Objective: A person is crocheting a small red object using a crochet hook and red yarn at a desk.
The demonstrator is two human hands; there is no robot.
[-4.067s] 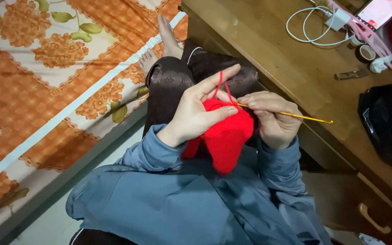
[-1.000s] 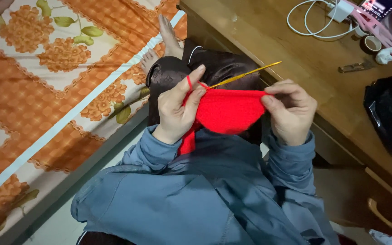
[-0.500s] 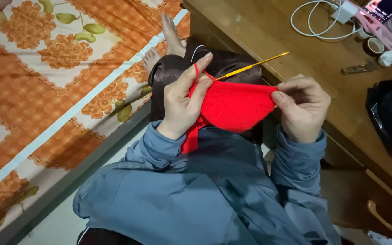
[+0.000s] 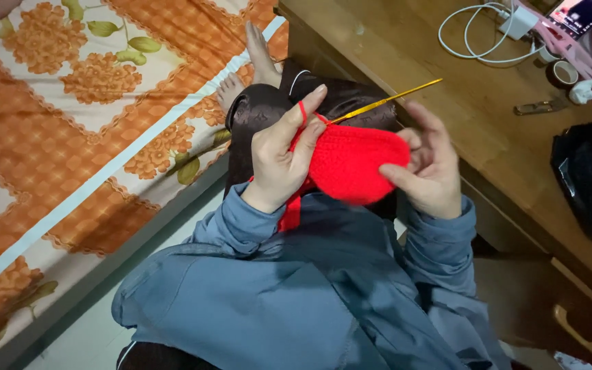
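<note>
Nearest the camera, a smooth blue-grey jacket (image 4: 289,301) fills the lower view, sleeves bunched at the wrists; just beyond it the left hand (image 4: 279,161) has its fingers (image 4: 306,109) closed on the near-left edge of a red crochet piece (image 4: 354,163), a rounded, ribbed, woolly pad, with a loop of red yarn (image 4: 301,109) over the forefinger and a strand trailing down past the wrist; the right hand (image 4: 433,175) cups the piece's right edge, thumb pressed on its front, the other fingers loosely spread behind it; a thin golden crochet hook (image 4: 385,101), hard and glossy, slants up-right from between the left fingers; behind lie dark satin trouser legs (image 4: 262,113) and bare feet (image 4: 255,62); to the left an orange floral bed cover (image 4: 70,123), to the right a wooden tabletop (image 4: 405,48) with a coiled white cable (image 4: 477,41)
</note>
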